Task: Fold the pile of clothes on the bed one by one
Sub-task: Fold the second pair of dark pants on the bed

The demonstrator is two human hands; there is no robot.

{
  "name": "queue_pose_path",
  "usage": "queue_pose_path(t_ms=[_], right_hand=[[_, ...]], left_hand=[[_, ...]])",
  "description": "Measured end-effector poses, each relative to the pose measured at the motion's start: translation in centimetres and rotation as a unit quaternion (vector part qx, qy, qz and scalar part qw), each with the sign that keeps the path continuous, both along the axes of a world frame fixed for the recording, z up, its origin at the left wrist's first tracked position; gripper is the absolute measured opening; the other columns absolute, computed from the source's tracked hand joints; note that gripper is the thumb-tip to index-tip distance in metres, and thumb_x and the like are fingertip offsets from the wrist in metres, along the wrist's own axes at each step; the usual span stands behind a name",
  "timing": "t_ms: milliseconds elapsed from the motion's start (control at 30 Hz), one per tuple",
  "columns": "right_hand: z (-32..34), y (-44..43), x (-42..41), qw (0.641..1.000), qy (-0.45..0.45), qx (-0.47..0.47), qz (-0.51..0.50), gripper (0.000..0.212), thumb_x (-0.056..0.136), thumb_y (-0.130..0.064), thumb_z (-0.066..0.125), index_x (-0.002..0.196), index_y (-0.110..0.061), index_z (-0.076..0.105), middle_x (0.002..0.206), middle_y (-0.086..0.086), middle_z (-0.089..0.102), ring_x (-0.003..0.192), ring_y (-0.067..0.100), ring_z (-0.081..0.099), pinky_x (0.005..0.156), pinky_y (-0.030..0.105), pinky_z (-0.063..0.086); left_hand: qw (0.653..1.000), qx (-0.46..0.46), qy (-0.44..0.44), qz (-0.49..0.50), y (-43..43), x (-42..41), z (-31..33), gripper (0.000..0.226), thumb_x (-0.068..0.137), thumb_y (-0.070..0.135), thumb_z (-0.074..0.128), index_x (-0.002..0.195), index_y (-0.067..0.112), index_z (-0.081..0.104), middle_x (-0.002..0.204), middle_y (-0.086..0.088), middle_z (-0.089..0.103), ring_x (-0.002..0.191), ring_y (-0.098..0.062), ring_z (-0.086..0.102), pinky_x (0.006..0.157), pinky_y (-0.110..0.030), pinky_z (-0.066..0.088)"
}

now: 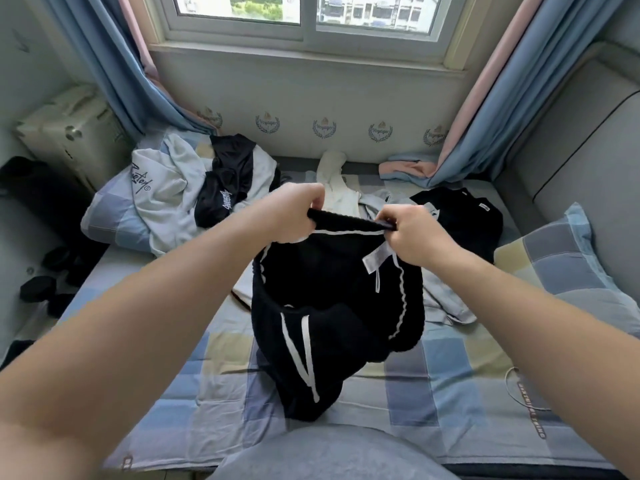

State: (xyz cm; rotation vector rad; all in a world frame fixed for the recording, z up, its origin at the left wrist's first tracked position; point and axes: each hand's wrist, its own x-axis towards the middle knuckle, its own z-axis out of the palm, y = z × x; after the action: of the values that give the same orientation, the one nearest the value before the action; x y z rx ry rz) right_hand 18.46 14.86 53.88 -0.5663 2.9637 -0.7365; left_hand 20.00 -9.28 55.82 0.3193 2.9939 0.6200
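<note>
A black knitted garment (332,306) with white trim and a white bow hangs over the checked bedsheet (433,393); its lower part rests crumpled on the sheet. My left hand (294,213) grips the top edge at the left and my right hand (412,237) pinches the same edge at the right, just above the bow. Behind my hands lie a white garment (337,181) and a light grey garment (446,296). A pile sits at the back left: a pale blue printed top (162,192) and black shorts (225,178). A black top (460,216) lies flat at the right.
A checked pillow (571,268) lies at the right by a grey padded headboard (581,161). Blue and pink curtains (512,98) hang on both sides of the window. A cream suitcase (69,129) and dark items stand left of the bed. Pink cloth (408,168) lies under the right curtain.
</note>
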Motion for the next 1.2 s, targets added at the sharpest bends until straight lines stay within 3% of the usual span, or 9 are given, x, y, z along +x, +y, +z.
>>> queue_pose_path(t_ms=[133,300,467,600,733,867,1000,1133,1200], right_hand=[[2.9,-1.3,-2.8,0.996,0.087,0.028,0.016,0.025,0.085,0.005,0.052,0.099,-0.009,0.068,0.094,0.007,0.060,0.090,0.026,0.054,0.078,0.038,0.048],[6.6,-1.9,-7.0,0.986,0.131,0.100,-0.002,0.027,0.085,0.004,0.052,0.103,-0.011,0.066,0.101,0.010,0.056,0.099,0.033,0.053,0.085,0.045,0.051],[12.1,-1.2,-10.1,0.981,0.128,0.129,-0.072,0.030,0.082,0.003,0.049,0.083,-0.025,0.058,0.098,0.008,0.064,0.088,0.031,0.054,0.069,0.037,0.048],[19.0,-2.2,-12.2,0.980,0.154,0.085,-0.091,0.038,0.083,0.002,0.049,0.104,-0.023,0.068,0.102,0.005,0.068,0.091,0.028,0.059,0.071,0.036,0.053],[27.3,-2.9,-13.3,0.975,0.191,-0.015,-0.109,0.042,0.082,0.001,0.048,0.110,-0.023,0.069,0.103,0.004,0.066,0.093,0.027,0.056,0.078,0.034,0.046],[35.3,-4.5,-13.2,0.955,0.171,-0.200,-0.139,0.035,0.087,0.000,0.046,0.107,-0.019,0.068,0.098,0.006,0.066,0.093,0.029,0.060,0.075,0.034,0.047],[41.0,-5.6,-12.2,0.916,0.019,-0.382,-0.118,0.029,0.095,-0.004,0.038,0.098,-0.017,0.063,0.091,0.004,0.066,0.084,0.025,0.063,0.068,0.044,0.052],[44.0,-5.4,-12.3,0.900,0.026,-0.431,-0.063,0.012,0.097,-0.017,0.054,0.097,-0.012,0.065,0.088,0.006,0.067,0.078,0.022,0.063,0.072,0.036,0.053],[44.8,-4.7,-12.3,0.890,0.007,-0.455,-0.022,0.019,0.094,-0.026,0.060,0.102,-0.012,0.069,0.085,0.006,0.073,0.074,0.022,0.069,0.067,0.031,0.054]], left_hand=[[0.993,-0.047,0.038,0.098,-3.2,-1.3,0.7,0.033,0.081,-0.003,0.051,0.102,0.022,0.055,0.095,-0.003,0.056,0.076,-0.025,0.055,0.061,-0.035,0.047],[0.970,-0.117,0.093,0.193,-7.0,-3.0,5.6,0.025,0.077,0.008,0.052,0.089,0.026,0.064,0.097,-0.006,0.061,0.085,-0.033,0.055,0.071,-0.036,0.046],[0.945,-0.153,0.088,0.276,-12.3,-3.5,13.8,0.027,0.083,0.006,0.048,0.092,0.020,0.069,0.093,-0.005,0.067,0.084,-0.029,0.062,0.066,-0.034,0.046],[0.929,-0.161,0.094,0.319,-14.3,-3.4,20.6,0.024,0.088,0.009,0.045,0.098,0.016,0.065,0.089,-0.004,0.068,0.081,-0.025,0.065,0.076,-0.038,0.052],[0.936,-0.034,0.075,0.343,-16.7,-2.9,27.6,0.030,0.089,0.003,0.033,0.101,0.005,0.061,0.085,-0.016,0.073,0.062,-0.023,0.075,0.069,-0.039,0.062],[0.927,0.090,0.101,0.350,-18.6,-2.6,34.1,0.039,0.089,0.010,0.028,0.108,0.005,0.061,0.096,-0.019,0.073,0.066,-0.027,0.076,0.067,-0.043,0.064],[0.901,0.262,0.097,0.332,-20.3,-2.3,38.7,0.023,0.087,0.009,0.047,0.105,0.002,0.058,0.096,-0.015,0.063,0.056,-0.026,0.068,0.052,-0.034,0.057],[0.874,0.422,0.040,0.239,-21.7,-1.5,42.0,0.036,0.054,0.015,0.074,0.084,0.015,0.054,0.059,-0.003,0.050,0.042,-0.014,0.047,0.040,-0.026,0.041],[0.865,0.463,0.011,0.192,-21.9,-1.4,43.1,0.037,0.056,0.033,0.087,0.076,0.017,0.061,0.057,0.001,0.044,0.044,-0.012,0.040,0.038,-0.025,0.034]])
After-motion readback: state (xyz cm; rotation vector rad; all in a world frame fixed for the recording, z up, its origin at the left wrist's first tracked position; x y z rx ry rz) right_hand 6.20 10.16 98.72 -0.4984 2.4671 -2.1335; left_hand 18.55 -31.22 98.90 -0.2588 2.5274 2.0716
